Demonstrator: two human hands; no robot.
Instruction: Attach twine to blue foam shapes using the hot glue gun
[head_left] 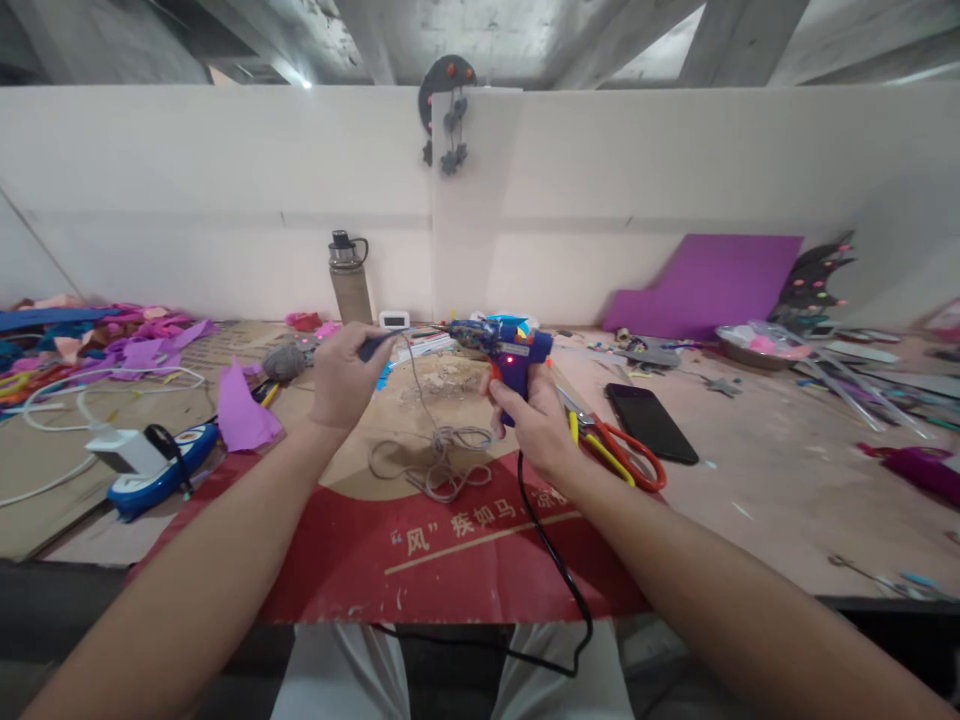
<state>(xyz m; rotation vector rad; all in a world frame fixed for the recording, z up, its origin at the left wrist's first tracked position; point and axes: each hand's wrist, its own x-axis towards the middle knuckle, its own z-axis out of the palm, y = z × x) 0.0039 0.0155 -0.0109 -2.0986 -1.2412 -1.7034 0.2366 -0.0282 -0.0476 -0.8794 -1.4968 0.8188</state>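
My right hand [531, 415] is wrapped round the grip of a blue hot glue gun [517, 365] with a lit red light. The gun's nozzle points left, towards my left hand [349, 370]. Between thumb and fingers, that hand pinches a small dark blue-grey piece [376, 345]; its kind is unclear. A thin dark length reaches from the pinch towards the nozzle; whether they touch I cannot tell. Grey cord [450, 465] hangs below the pinch and lies in loose loops on the cardboard. The gun's black cable [551, 545] drops over the table edge.
Scissors with red handles [637, 460], a yellow-handled tool [611, 455] and a phone [651, 422] lie right of the gun. At left are a blue power strip [199, 450], purple felt [244, 408] and a grey yarn ball [287, 360]. Behind stands a bottle [350, 285].
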